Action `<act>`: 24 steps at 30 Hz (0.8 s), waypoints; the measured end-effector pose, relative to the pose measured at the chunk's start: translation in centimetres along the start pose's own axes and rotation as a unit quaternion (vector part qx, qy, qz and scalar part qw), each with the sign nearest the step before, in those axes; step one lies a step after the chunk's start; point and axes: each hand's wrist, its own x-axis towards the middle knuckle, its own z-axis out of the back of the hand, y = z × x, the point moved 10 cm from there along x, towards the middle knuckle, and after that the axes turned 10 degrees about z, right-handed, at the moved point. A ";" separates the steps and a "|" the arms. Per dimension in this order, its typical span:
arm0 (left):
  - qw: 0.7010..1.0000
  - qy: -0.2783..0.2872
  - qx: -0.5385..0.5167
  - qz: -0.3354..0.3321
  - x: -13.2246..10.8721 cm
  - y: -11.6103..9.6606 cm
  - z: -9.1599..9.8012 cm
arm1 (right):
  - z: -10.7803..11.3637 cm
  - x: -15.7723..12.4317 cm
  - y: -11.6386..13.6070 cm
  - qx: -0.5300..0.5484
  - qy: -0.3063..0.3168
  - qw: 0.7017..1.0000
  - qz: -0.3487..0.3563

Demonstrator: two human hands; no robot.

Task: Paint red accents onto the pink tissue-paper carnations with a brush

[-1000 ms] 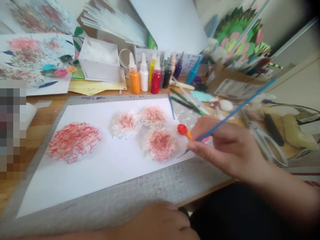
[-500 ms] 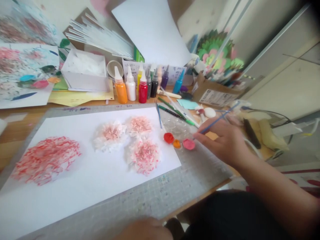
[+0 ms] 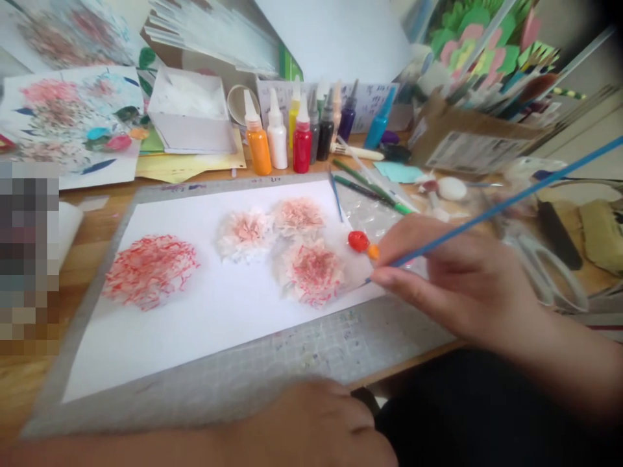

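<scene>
My right hand (image 3: 452,279) pinches a thin blue paintbrush (image 3: 506,211), its tip pointing down-left near the paper's right edge. Just left of the tip is a ruffled tissue flower (image 3: 314,271) with pink-red edges. Two paler flowers, one white with a peach centre (image 3: 247,228) and one peach (image 3: 299,216), sit behind it. A larger red-edged flower (image 3: 150,271) lies left on the white paper (image 3: 224,318). Beside my right fingers are red paint (image 3: 359,240) and orange paint (image 3: 373,251); pink paint is mostly hidden. My left hand (image 3: 326,421) rests at the near edge, fingers curled, fingertips hidden.
Several paint bottles (image 3: 302,143) stand behind the grey cutting mat (image 3: 311,350). A white box (image 3: 189,120) is at back left, a cardboard box (image 3: 472,143) with brushes at back right. Scissors (image 3: 559,272) lie right of my hand; green pens (image 3: 365,185) lie behind the paint.
My right hand has brought the paintbrush left from beside the pink paint towards the nearest small flower. The view has shifted, and more of my left hand shows.
</scene>
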 end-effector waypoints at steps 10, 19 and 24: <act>1.000 -0.003 0.005 -0.009 0.2 0.0 0.1 | -2.0 0.4 0.6 0.013 0.034 0.999 0.031; 1.000 0.009 0.009 -0.001 0.3 -0.1 -0.2 | -3.0 0.9 1.4 0.022 0.052 0.997 0.047; 1.000 0.004 0.015 -0.007 0.2 -0.2 -0.1 | -2.8 0.9 1.4 -0.005 0.054 0.997 0.053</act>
